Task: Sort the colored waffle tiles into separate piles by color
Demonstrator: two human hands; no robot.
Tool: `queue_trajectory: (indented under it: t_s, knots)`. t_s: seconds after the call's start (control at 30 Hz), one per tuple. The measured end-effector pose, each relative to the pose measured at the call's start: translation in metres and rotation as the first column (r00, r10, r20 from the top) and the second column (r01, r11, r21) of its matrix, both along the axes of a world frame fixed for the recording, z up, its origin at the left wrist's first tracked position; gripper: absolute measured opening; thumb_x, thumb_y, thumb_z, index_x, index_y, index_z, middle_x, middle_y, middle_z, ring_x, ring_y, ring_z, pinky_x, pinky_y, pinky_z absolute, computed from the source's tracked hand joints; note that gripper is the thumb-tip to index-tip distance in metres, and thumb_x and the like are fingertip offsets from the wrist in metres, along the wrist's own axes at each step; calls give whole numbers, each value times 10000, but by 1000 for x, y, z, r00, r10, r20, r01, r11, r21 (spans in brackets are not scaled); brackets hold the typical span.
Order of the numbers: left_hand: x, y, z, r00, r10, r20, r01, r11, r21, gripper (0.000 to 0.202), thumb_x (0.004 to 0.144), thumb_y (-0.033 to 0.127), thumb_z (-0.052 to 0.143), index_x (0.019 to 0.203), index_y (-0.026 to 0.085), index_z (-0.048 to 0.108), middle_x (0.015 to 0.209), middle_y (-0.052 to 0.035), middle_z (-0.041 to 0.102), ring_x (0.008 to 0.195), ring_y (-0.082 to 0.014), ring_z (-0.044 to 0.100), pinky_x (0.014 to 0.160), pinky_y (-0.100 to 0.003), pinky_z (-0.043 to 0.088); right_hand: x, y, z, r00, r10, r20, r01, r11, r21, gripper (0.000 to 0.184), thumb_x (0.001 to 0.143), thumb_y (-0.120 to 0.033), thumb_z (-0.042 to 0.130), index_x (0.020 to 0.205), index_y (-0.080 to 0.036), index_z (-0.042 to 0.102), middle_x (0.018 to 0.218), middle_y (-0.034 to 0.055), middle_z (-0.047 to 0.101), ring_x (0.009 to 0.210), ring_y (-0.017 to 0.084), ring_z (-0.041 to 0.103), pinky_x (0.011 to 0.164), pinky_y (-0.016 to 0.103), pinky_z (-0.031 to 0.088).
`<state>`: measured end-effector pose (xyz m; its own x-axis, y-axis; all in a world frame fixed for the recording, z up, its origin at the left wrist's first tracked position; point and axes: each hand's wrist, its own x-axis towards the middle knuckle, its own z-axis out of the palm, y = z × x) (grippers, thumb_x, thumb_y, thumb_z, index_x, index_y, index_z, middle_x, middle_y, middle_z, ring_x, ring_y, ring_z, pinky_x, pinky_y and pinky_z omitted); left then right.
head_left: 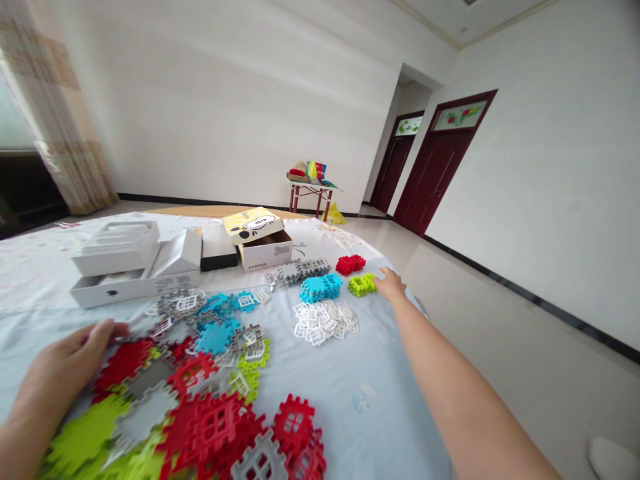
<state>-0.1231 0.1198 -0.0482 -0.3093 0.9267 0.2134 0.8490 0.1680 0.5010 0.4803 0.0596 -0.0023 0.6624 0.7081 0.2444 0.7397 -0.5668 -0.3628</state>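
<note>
My right hand [390, 284] reaches across the pale blue bedspread [370, 380], its fingertips at a small stack of lime-green waffle blocks [362, 285]. It holds nothing that I can see. Beyond that stack lie red blocks [350, 264], a cyan stack [321, 288] and grey ones [299, 271]. Loose white blocks [325, 323] sit nearer me. My left hand [70, 353] rests, fingers extended, on the edge of a large heap of red, grey, lime and cyan waffle blocks [193, 407], touching a red one [123, 363].
Two white boxes [120, 263] stand open on the bedspread, next to a black-and-white box [217, 247] and a shoebox [265, 248] with a cartoon lid. Past the bed's edge is a tiled floor [500, 333]. A small red table [311, 193] holds colourful items near the far wall.
</note>
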Motion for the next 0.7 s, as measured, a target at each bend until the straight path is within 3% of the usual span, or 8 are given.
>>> queue_trajectory:
  t_s: [0.07, 0.17, 0.23, 0.3, 0.4, 0.5, 0.6, 0.7]
  knots:
    - [6, -6, 9, 998, -25, 50, 28, 997, -67, 482, 742, 552, 284, 869, 283, 664, 839, 4, 679, 749, -198, 608, 627, -280, 454, -9, -1, 3, 999, 20, 37, -24, 994, 102, 400, 729, -312, 497, 1120, -231, 524, 1152, 82, 544, 1061, 246, 486, 861, 401, 370]
    - [17, -16, 21, 992, -40, 119, 47, 997, -59, 450, 750, 499, 308, 868, 243, 658, 863, -21, 671, 820, -207, 593, 706, -287, 434, -39, 1, 8, 983, 161, 86, -178, 944, 276, 340, 740, -269, 470, 1065, -213, 553, 1102, 69, 566, 1012, 211, 507, 863, 355, 380]
    - [23, -21, 26, 985, -62, 159, 68, 997, -32, 443, 751, 476, 313, 845, 212, 656, 858, -34, 670, 834, -199, 586, 733, -275, 421, -72, 3, 12, 943, 312, 120, -334, 870, 363, 315, 743, -253, 464, 1033, -190, 571, 1063, 72, 580, 985, 200, 515, 873, 339, 380]
    - [26, -24, 29, 982, -65, 178, 71, 997, -25, 435, 748, 464, 322, 833, 197, 655, 855, -41, 670, 830, -198, 584, 732, -271, 417, -113, 1, 15, 855, 500, 140, -512, 765, 391, 294, 746, -246, 471, 1004, -166, 587, 1005, 81, 598, 948, 190, 528, 875, 322, 383]
    - [27, -27, 31, 980, -60, 191, 64, 998, -16, 431, 746, 464, 330, 826, 194, 657, 841, -42, 671, 812, -199, 584, 723, -272, 413, -180, -5, 16, 627, 770, 117, -758, 569, 320, 260, 751, -230, 493, 984, -188, 601, 987, 54, 612, 952, 168, 528, 881, 302, 375]
    - [27, -28, 31, 979, -64, 194, 65, 998, 1, 429, 746, 460, 333, 816, 191, 660, 822, -41, 671, 802, -193, 585, 725, -265, 409, -232, -13, 13, 414, 907, 69, -902, 399, 166, 262, 740, -264, 548, 993, -229, 605, 1010, 32, 613, 979, 176, 516, 891, 332, 352]
    - [27, -29, 31, 978, -71, 198, 72, 997, 6, 431, 749, 455, 328, 811, 188, 660, 814, -39, 672, 790, -186, 585, 713, -256, 408, -259, -17, 8, 302, 953, -21, -953, 302, 22, 375, 686, -339, 627, 1047, -249, 583, 1094, 41, 581, 1048, 212, 479, 897, 377, 331]
    - [28, -30, 32, 977, -72, 202, 72, 997, 8, 435, 751, 455, 324, 810, 185, 660, 805, -39, 673, 776, -185, 584, 693, -255, 406, -264, -17, 4, 247, 964, -98, -968, 241, -63, 445, 634, -353, 674, 1056, -249, 581, 1111, 44, 577, 1055, 223, 479, 879, 361, 344]
